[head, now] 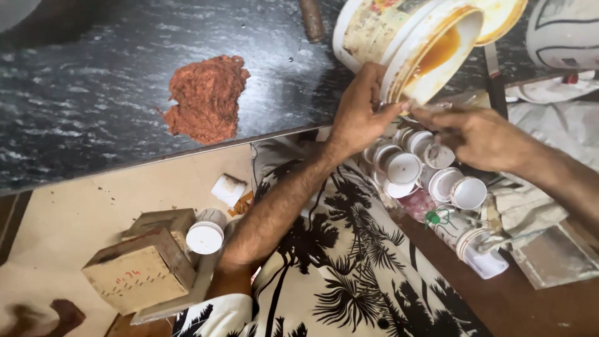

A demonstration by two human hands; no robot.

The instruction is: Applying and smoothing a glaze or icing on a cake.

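A white bucket [399,37] lies tilted on the dark slab, with orange-brown liquid [440,53] pooled at its lower rim. My left hand [357,115] grips that rim from below and the left. My right hand [483,137] comes in from the right, its fingers pinched on a small pale container [429,108] held right under the bucket's lip; most of that container is hidden. Just below both hands lies a cluster of small white cups [404,168], several of them on their sides.
A heap of red-brown powder [206,97] sits on the black marbled slab [93,93]. Cardboard boxes [140,268] and a white capped pot [204,237] stand at lower left. A bagged stack of white cups [471,240] lies at right. A palm-print cloth [349,281] covers my lap.
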